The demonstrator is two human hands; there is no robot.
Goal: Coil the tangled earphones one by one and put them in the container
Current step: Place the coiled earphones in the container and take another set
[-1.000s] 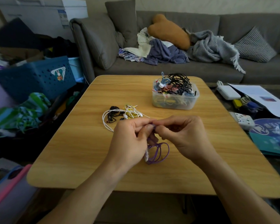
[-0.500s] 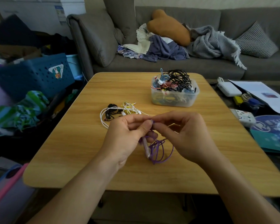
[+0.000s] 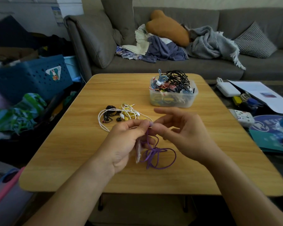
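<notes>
Purple earphones [image 3: 155, 154] hang in loose loops over the wooden table [image 3: 82, 144]. My left hand [image 3: 126, 144] pinches the top of the purple cord between thumb and fingers. My right hand [image 3: 181, 132] meets it at the same spot and pinches the cord with thumb and a finger, its forefinger stretched out. Behind the hands lies a tangle of white, black and yellow earphones [image 3: 119, 115]. A clear plastic container [image 3: 173, 99] stands further back to the right, heaped with coiled earphones.
A grey sofa [image 3: 170, 66] with cushions and blankets runs along the far side. A blue basket [image 3: 31, 75] and clutter sit to the left. Papers, a white adapter [image 3: 228, 89] and small items lie on a dark surface to the right.
The hands have risen slightly and the purple loops have dropped and opened wider below them. My right forefinger has stretched out.
</notes>
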